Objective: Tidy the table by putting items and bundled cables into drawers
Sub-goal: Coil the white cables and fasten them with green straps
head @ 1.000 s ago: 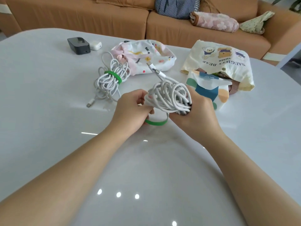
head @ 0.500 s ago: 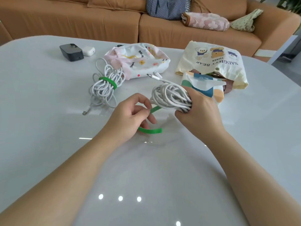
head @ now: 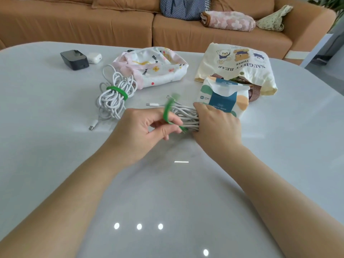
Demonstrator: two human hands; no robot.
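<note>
— Head view: what do the hands hold?
— The right hand (head: 216, 125) grips the white cable coil (head: 186, 116) at mid-table (head: 55, 146). The left hand (head: 141, 131) pinches the blurred green strap (head: 167, 113) against that coil.
— Any other cables?
— A strapped bundle (head: 115, 98) lies on the table, further left.

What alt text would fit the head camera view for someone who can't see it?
The left hand holds a green strap at a coiled white cable that the right hand grips, over a white table. Behind lie a second cable tied with a green band, a floral bag, a bear-print bag, a tissue pack, a black charger and a white charger.
</note>
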